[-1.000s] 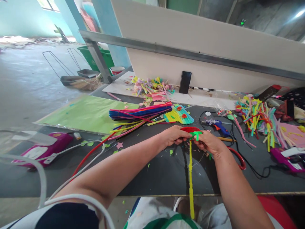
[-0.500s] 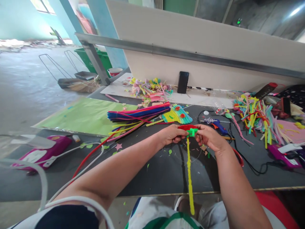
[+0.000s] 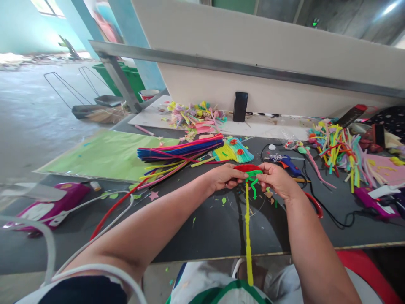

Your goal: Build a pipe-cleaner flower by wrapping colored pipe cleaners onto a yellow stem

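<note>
Between my two hands, above the table, is a small pipe-cleaner piece with a red band on top and a green part below it. My left hand pinches its left end, and my right hand pinches the right end. A short bent green tail dangles from it. One long yellow pipe cleaner hangs straight down past the table edge. Beyond my hands lies a yellow and blue pipe-cleaner piece with red flowers. The fingertips partly hide the held piece.
A bundle of pipe cleaners lies on the left by a green sheet. A blue glue gun and black cord rest behind my right hand. Colourful pipe-cleaner pieces are heaped at right. A phone leans on the back board.
The green tail now hangs loose below the held piece, where the green was bunched up before. Both hands keep their pinch. The whole view has shifted slightly.
</note>
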`<state>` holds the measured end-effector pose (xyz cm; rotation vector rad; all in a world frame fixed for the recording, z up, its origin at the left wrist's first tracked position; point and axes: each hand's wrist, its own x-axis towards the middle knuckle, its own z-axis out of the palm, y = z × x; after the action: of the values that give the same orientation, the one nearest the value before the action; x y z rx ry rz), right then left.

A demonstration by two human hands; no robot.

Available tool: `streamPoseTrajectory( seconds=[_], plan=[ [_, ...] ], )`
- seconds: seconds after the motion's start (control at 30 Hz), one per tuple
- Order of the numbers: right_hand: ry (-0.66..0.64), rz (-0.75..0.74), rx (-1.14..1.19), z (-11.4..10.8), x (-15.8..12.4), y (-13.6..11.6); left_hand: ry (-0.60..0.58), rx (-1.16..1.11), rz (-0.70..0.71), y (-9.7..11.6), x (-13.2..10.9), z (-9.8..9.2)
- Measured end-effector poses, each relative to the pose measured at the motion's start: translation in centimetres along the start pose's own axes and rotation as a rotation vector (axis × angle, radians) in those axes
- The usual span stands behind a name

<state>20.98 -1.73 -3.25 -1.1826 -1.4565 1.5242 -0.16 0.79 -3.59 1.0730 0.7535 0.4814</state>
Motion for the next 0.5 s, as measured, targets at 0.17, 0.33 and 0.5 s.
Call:
streamPoseTrajectory(
  seconds=[0.17,0.33,0.5],
  plan=[
    [0.189,-0.176,-0.311,0.8,0.8,0.8,-0.058,-0.105,-0.022,-0.3,0.2,-0.2],
    [0.23,-0.193,-0.153,1.9,0.9,0.9,-0.034,-0.128,-0.003,-0.7,0.5,-0.1],
    [0.226,-0.142,-0.077,1.9,0.9,1.0,0.015,-0.097,0.011,-0.8,0.5,0.4]
  ],
)
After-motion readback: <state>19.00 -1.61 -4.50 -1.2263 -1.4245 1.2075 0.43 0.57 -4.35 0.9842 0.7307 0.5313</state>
